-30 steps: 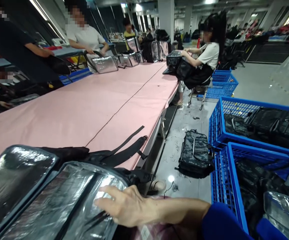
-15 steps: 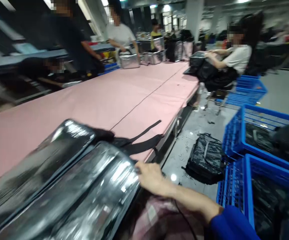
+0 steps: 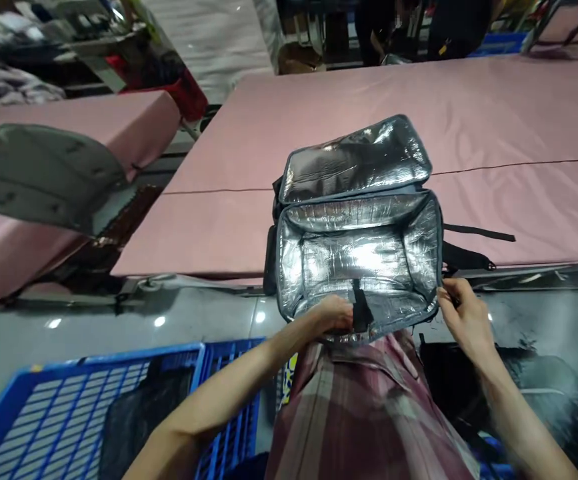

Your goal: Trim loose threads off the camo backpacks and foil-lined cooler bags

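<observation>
both hands were at the near side of the open bag (image 3: 423,233). the left hand (image 3: 335,313) had its fingers curled at the front wall, just beside a dark strip (image 3: 363,311); whether it gripped the wall, the strip or both, i could not tell. the right hand (image 3: 465,315) was nearly closed, thumb and fingers pinching the rim at the near right corner.

the bag sat at the near edge of the table (image 3: 529,120), its front jutting out over the person's lap. its mouth faced up, showing a crinkled silver lining. the lid (image 3: 359,163) was folded back, silver side up, on the far side. two black straps (image 3: 469,257) stuck out to the right.

a plaid cloth (image 3: 343,413) covered the lap. to the left stood a blue crate (image 3: 113,360) with a dark item (image 3: 143,417) in it; to the right a dark, blurred bundle (image 3: 543,380) lay low, beside the lap.

past the table's left end were a grey chair (image 3: 43,175), a second pink table (image 3: 143,123) and a red bin (image 3: 189,93). people in dark clothes (image 3: 453,30) were along the far side.
</observation>
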The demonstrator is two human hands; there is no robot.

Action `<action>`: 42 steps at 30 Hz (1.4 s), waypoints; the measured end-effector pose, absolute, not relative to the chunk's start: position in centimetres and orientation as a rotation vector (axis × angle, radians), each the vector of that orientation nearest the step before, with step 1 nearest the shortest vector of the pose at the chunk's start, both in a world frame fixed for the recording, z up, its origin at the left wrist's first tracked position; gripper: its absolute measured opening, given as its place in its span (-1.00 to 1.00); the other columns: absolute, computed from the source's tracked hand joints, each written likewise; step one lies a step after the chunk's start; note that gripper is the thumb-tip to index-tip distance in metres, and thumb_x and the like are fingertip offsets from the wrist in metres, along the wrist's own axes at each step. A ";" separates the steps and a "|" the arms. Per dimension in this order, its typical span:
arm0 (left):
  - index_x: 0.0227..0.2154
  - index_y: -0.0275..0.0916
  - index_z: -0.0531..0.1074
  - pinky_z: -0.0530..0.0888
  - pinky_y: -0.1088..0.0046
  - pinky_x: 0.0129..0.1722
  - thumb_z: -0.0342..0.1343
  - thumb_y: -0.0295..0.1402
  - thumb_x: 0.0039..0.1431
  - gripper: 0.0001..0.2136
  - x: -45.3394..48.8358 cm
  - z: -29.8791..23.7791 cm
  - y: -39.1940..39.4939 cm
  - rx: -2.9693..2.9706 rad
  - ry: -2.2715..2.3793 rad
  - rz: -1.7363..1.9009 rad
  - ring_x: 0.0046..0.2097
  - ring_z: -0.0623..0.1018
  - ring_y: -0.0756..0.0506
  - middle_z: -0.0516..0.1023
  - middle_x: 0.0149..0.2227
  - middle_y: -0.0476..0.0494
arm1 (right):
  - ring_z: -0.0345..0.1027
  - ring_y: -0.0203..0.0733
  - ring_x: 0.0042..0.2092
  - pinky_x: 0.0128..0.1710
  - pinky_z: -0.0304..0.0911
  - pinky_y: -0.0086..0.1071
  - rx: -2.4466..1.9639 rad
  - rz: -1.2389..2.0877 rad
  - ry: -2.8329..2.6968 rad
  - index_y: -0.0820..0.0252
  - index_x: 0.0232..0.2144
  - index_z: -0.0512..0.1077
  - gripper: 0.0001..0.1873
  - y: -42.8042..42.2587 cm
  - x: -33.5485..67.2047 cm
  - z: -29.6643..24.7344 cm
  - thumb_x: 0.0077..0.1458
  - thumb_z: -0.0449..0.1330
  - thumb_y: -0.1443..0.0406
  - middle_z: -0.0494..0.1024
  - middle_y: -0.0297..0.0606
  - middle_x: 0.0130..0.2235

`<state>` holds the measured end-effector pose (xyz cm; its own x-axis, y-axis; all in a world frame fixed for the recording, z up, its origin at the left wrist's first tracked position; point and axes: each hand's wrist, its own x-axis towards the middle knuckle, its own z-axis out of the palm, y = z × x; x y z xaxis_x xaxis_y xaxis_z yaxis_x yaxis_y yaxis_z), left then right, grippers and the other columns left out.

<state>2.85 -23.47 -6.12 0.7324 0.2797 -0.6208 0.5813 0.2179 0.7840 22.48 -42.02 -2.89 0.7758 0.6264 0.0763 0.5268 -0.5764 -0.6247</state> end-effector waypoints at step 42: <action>-0.40 -0.42 0.43 0.52 0.38 -0.35 0.12 -0.65 -0.05 -0.88 3.8 -9.4 -24.4 0.468 0.855 0.129 -0.45 0.53 -0.04 0.52 -0.43 -0.19 | 0.37 -0.15 -0.27 -0.23 0.10 -0.38 -2.572 0.558 -1.943 0.05 -0.15 0.48 -0.71 -30.6 18.6 -2.7 0.08 0.10 0.21 0.55 -0.23 -0.29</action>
